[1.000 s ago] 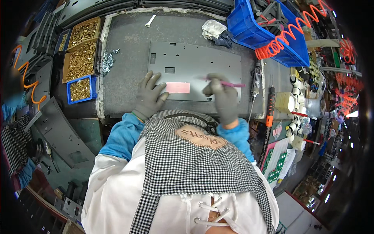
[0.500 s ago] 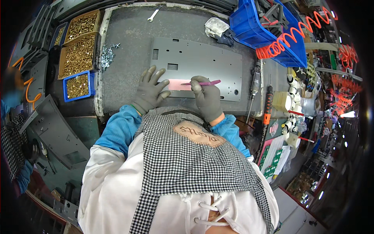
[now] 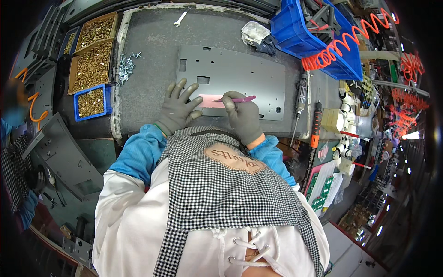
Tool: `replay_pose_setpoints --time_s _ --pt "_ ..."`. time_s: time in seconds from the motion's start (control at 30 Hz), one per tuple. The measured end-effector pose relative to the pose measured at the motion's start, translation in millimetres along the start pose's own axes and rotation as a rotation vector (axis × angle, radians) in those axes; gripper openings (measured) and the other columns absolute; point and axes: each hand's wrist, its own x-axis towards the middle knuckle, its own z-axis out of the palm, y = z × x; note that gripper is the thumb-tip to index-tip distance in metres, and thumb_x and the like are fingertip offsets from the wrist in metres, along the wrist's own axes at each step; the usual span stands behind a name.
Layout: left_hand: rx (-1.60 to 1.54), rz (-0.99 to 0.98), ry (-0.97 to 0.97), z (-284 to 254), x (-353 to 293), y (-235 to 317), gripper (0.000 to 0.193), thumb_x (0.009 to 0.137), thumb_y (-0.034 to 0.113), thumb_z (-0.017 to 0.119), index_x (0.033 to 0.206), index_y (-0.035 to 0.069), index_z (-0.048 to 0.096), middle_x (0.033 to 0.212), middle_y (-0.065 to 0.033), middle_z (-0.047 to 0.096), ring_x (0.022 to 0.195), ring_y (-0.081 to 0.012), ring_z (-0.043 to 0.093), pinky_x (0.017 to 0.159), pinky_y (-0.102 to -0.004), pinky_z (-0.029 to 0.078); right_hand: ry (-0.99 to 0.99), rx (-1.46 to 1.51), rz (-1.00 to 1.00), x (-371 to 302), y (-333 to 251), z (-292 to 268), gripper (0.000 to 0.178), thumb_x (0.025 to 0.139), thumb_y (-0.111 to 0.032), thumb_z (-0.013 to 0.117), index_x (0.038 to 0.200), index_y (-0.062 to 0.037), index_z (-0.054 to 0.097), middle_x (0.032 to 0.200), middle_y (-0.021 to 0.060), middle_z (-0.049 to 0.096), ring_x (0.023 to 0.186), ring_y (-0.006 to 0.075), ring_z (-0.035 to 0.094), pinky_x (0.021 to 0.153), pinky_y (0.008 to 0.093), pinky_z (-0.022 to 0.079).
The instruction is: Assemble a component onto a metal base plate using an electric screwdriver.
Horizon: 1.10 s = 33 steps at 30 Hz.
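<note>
A dark grey metal panel with cut-outs and small holes lies flat on the workbench before me. On its near edge rests a pink slip of paper. My left hand, in a grey glove, lies with fingers spread at the slip's left end, fingertips on the panel. In my gloved right hand a purple pen is pinched between thumb and fingers. Its tip points left and meets the right part of the paper. Part of the slip is hidden under my right hand.
Bins of brass screws stand at the left, beside loose silver screws. A wrench and a white cloth lie farther back. Two screwdrivers, one orange and black, and a blue crate are at the right.
My right hand and the pen have shifted slightly left across the pink slip. The left hand stays spread in nearly the same place.
</note>
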Motion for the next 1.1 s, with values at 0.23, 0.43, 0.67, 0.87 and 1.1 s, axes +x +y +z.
replay_pose_setpoints --time_s 0.23,0.43,0.67,0.87,1.1 --pt "0.020 0.012 -0.027 0.2 0.2 -0.2 0.050 0.082 0.057 0.065 0.119 0.023 0.071 0.148 -0.0081 0.049 0.142 -0.0370 0.035 0.117 -0.0584 0.021 -0.052 -0.087 0.028 2.0 -0.1 11.2 0.026 0.098 -0.037 0.059 0.095 -0.0132 0.069 0.074 0.0131 0.067 0.069 0.0339 0.068 0.061 0.0438 0.052" --pt "0.021 0.020 -0.011 0.3 0.7 0.4 0.053 0.081 0.058 0.065 0.119 0.021 0.069 0.147 -0.0092 0.049 0.141 -0.0388 0.036 0.116 -0.0591 0.023 -0.132 -0.150 0.024 7.5 -0.4 8.2 0.032 0.099 -0.041 0.056 0.095 -0.0126 0.071 0.079 0.0118 0.069 0.073 0.0328 0.068 0.064 0.0436 0.052" --pt "-0.020 -0.027 0.083 7.5 -1.3 1.1 0.067 0.082 0.051 0.068 0.131 0.007 0.057 0.145 -0.0187 0.047 0.137 -0.0435 0.038 0.113 -0.0611 0.027 -0.126 -0.093 0.023 4.5 -1.7 -9.3 0.032 0.098 -0.039 0.060 0.100 -0.0089 0.072 0.084 0.0132 0.070 0.075 0.0319 0.068 0.066 0.0382 0.054" --pt "-0.092 -0.097 0.100 -0.1 1.5 6.7 0.064 0.086 0.044 0.066 0.133 0.003 0.051 0.145 -0.0241 0.045 0.135 -0.0476 0.039 0.111 -0.0600 0.031 0.232 0.083 -0.292 -32.6 25.3 -106.8 0.022 0.095 -0.011 0.061 0.115 -0.0024 0.067 0.092 0.0140 0.069 0.080 0.0299 0.068 0.072 0.0330 0.053" --pt "-0.003 -0.096 0.128 8.4 2.0 7.8 0.063 0.092 0.046 0.061 0.133 0.001 0.050 0.146 -0.0263 0.044 0.137 -0.0498 0.037 0.110 -0.0618 0.032 0.062 -0.694 -0.002 -96.8 155.1 -147.2 0.032 0.085 -0.011 0.058 0.115 -0.0169 0.065 0.111 0.0072 0.064 0.107 0.0295 0.060 0.095 0.0449 0.043"
